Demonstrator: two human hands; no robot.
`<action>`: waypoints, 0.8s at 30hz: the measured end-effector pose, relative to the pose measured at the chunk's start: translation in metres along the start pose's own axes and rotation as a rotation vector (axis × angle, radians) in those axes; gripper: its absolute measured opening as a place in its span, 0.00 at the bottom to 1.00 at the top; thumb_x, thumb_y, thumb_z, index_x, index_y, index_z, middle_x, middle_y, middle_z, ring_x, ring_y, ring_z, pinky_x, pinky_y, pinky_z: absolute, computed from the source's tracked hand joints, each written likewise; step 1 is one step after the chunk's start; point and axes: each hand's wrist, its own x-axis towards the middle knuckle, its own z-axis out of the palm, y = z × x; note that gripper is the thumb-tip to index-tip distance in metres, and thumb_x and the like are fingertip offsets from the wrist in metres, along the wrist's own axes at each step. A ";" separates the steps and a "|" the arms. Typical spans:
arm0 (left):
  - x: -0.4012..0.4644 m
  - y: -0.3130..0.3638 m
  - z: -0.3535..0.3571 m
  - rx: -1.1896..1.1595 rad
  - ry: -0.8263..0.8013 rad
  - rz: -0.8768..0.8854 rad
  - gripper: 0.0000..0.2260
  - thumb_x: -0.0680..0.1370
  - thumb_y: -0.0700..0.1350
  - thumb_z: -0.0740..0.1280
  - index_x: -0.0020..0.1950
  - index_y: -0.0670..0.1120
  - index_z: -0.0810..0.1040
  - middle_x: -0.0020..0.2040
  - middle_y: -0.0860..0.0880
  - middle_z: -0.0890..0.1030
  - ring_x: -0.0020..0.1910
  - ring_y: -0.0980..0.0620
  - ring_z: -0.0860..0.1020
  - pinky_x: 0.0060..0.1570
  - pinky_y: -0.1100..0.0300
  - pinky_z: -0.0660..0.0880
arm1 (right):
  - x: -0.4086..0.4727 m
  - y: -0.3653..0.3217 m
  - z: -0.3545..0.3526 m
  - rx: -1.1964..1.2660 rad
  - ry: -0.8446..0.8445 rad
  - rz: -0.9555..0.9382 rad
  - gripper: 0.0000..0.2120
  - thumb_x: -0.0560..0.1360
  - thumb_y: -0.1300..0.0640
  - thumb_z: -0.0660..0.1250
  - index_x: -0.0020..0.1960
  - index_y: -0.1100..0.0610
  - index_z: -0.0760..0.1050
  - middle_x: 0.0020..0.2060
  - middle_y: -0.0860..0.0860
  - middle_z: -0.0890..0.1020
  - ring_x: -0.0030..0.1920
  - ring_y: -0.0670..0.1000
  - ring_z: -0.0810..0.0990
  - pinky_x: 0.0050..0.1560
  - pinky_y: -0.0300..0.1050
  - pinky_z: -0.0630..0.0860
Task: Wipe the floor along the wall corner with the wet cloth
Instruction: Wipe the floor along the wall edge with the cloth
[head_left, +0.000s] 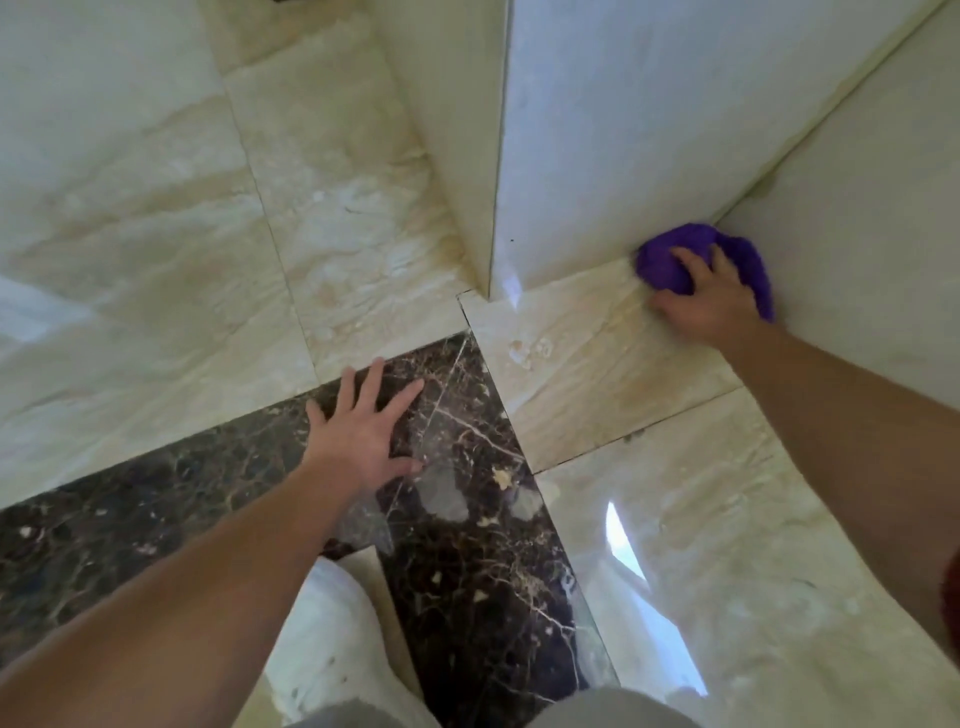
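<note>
A purple cloth (670, 254) is bunched up on the beige floor tile (587, 364), pushed into the inner corner where two pale walls meet. My right hand (709, 299) presses down on the cloth, its fingers curled over the cloth's top, and part of the cloth sticks out beyond the hand against the right wall. My left hand (363, 431) lies flat with fingers spread on the dark marble strip (467, 519), holding nothing.
A pale wall pillar (597, 156) juts out with its outer edge just left of the cloth. The right wall (857, 234) runs along my right arm. My knees in light trousers (327, 639) rest on the floor at the bottom. Glossy beige tiles stretch to the left.
</note>
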 end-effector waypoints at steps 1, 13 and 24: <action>-0.001 0.000 0.005 -0.024 0.010 0.001 0.49 0.71 0.70 0.67 0.78 0.68 0.33 0.80 0.51 0.28 0.81 0.39 0.33 0.76 0.30 0.49 | -0.001 -0.001 0.004 0.026 0.020 0.000 0.34 0.75 0.40 0.66 0.77 0.38 0.58 0.82 0.54 0.51 0.80 0.61 0.53 0.78 0.61 0.51; 0.001 -0.001 -0.011 -0.210 -0.104 0.034 0.50 0.70 0.65 0.74 0.80 0.66 0.42 0.81 0.50 0.29 0.80 0.38 0.31 0.79 0.35 0.45 | -0.103 -0.154 0.087 -0.023 -0.084 -0.084 0.37 0.75 0.46 0.64 0.80 0.45 0.53 0.81 0.60 0.44 0.81 0.63 0.42 0.79 0.64 0.45; -0.021 -0.080 -0.023 -0.055 0.013 -0.016 0.47 0.72 0.66 0.69 0.82 0.60 0.44 0.83 0.48 0.36 0.82 0.42 0.38 0.79 0.39 0.43 | -0.085 -0.103 0.041 -0.349 -0.142 -0.193 0.36 0.75 0.41 0.62 0.79 0.36 0.49 0.82 0.54 0.50 0.80 0.61 0.51 0.75 0.65 0.55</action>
